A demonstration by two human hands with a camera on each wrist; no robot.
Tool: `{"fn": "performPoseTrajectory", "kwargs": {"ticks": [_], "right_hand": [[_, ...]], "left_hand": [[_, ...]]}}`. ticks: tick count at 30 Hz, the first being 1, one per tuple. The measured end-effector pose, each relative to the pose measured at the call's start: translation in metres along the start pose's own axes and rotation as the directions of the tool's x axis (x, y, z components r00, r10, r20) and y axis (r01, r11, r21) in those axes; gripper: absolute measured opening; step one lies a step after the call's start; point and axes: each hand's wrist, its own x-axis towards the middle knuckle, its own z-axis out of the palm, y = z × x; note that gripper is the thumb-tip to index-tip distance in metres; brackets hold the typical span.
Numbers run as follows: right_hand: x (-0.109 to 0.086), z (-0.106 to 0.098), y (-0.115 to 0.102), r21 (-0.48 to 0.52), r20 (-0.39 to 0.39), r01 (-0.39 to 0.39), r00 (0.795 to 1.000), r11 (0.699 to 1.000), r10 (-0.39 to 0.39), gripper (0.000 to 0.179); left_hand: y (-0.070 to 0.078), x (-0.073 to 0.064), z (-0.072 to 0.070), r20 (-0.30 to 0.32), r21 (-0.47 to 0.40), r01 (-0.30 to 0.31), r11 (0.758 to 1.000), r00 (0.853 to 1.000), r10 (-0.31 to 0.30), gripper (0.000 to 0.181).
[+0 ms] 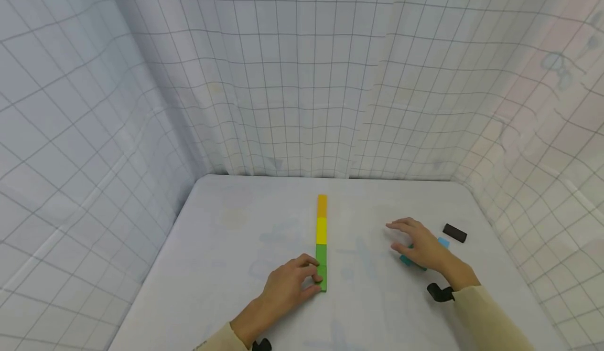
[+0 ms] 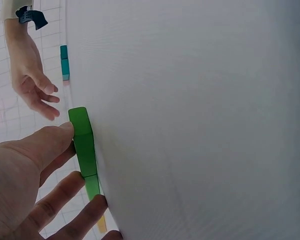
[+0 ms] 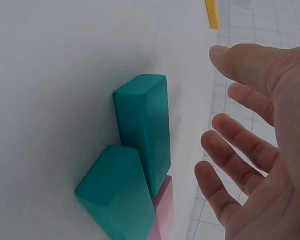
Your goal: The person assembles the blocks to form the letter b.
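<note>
My left hand (image 1: pixel 290 285) is at the near end of a straight row of blocks. Its thumb and curled fingers hold the nearest green block (image 2: pixel 84 145). A second green block (image 1: pixel 321 254), a yellow block (image 1: pixel 321 230) and an orange block (image 1: pixel 322 205) continue the row away from me. My right hand (image 1: pixel 421 243) hovers with spread fingers, holding nothing, above a small group of loose blocks. In the right wrist view, that group includes a long teal block (image 3: pixel 145 125), another teal block (image 3: pixel 115 190) and a pink block (image 3: pixel 162 212).
Past the right hand lie a light blue block (image 1: pixel 443 242) and a black block (image 1: pixel 455 233). The white table (image 1: pixel 226 267) is enclosed at the back and both sides by hanging gridded cloth (image 1: pixel 302 78). Dark bands (image 1: pixel 440 292) sit at the wrists.
</note>
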Motion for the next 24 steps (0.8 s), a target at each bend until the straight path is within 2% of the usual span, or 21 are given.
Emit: {"fn": "performPoseTrajectory", "kwargs": {"ticks": [13, 18, 24], "right_hand": [[-0.025, -0.015, 0.011, -0.023, 0.006, 0.004, 1.0, 1.0, -0.004, 0.059], [-0.034, -0.018, 0.014, -0.022, 0.04, -0.031, 0.999, 0.999, 0.032, 0.063], [-0.038, -0.018, 0.018, -0.037, 0.088, -0.055, 0.994, 0.998, 0.058, 0.061]], "left_hand": [[0.0, 0.001, 0.001, 0.011, -0.009, 0.009, 1.0, 1.0, -0.009, 0.013], [0.001, 0.0, 0.001, 0.018, -0.006, 0.023, 1.0, 1.0, -0.022, 0.014], [0.002, 0.0, 0.0, 0.012, -0.012, 0.02, 1.0, 1.0, -0.02, 0.014]]}}
